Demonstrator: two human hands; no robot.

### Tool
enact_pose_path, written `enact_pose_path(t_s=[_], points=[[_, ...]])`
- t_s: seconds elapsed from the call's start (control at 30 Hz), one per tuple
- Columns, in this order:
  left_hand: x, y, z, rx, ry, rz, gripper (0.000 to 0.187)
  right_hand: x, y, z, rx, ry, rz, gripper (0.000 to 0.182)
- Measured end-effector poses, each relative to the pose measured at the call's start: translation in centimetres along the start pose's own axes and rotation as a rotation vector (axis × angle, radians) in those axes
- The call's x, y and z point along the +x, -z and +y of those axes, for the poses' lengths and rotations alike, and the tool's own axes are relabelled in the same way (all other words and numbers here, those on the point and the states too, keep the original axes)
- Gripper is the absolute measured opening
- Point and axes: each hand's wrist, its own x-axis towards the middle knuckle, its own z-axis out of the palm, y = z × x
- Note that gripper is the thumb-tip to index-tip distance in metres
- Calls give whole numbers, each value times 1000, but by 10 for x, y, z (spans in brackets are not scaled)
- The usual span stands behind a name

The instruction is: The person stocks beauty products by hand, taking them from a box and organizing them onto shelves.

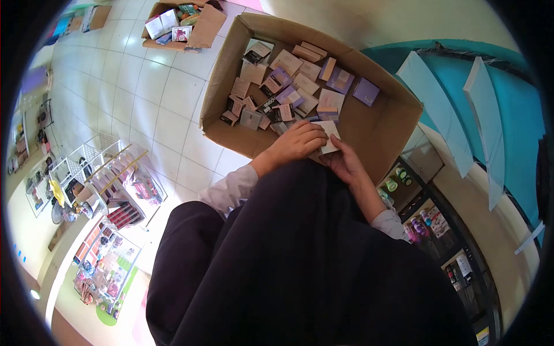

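Observation:
A small white box (329,134) is held over the near side of a large open cardboard box (378,138). My left hand (299,140) has its fingers bent over the white box's left edge. From the right, my right hand (347,161) grips the same box, its thumb on the near right corner and the other fingers partly hidden beneath. Inside the cardboard box lie many small cartons, among them a purple carton (366,92), a pale pink carton (285,61) and a grey carton (250,119). Several cartons have black ends.
Another open cardboard box (205,29) with mixed packages stands on the tiled floor (179,92). Dark shelves (430,202) with bottles and jars are at my right. Pale panels (485,127) lean by a teal surface. A white wire rack (92,153) stands at left.

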Motion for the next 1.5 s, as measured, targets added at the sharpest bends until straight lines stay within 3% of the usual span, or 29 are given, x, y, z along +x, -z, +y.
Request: enact_pose_path(t_s=[0.07,0.17,0.23,0.3,0.4,0.5,0.6,0.7,0.8,0.9,1.03,1.23,1.37,1.43,1.5], points=[[3,3,-2,6,2,12,40,-1,10,1,-51,-27,16,38],[7,32,-31,75,235,27,49,-8,18,4,-75,-30,105,37],[-8,42,-73,-60,520,149,65,-10,30,9,-93,6,178,37],[-36,7,-134,156,759,432,73,-13,38,9,-105,27,214,37],[-40,-11,-171,310,1071,550,90,-20,44,7,-121,40,235,38],[-28,-14,-180,379,1325,407,91,-25,47,4,-142,61,258,39],[-21,-5,-181,323,1431,434,91,-31,48,3,-128,76,258,40],[-21,5,-170,336,1349,417,89,-36,48,1,-125,106,244,41],[-27,16,-145,411,1142,527,81,-44,44,-3,-117,126,221,42],[-29,26,-108,285,970,646,78,-56,36,-13,-137,188,204,42],[-20,28,-46,-426,987,723,68,-81,9,-34,-144,313,111,43],[25,15,36,-605,869,631,57,-132,2,-72,-108,466,-175,46],[46,-1,60,-933,888,548,48,-200,13,-108,-102,622,-142,48],[78,9,107,-968,854,548,45,-238,28,-125,-114,775,-119,49],[82,-6,111,-865,729,486,44,-281,53,-140,-132,963,-149,51]])
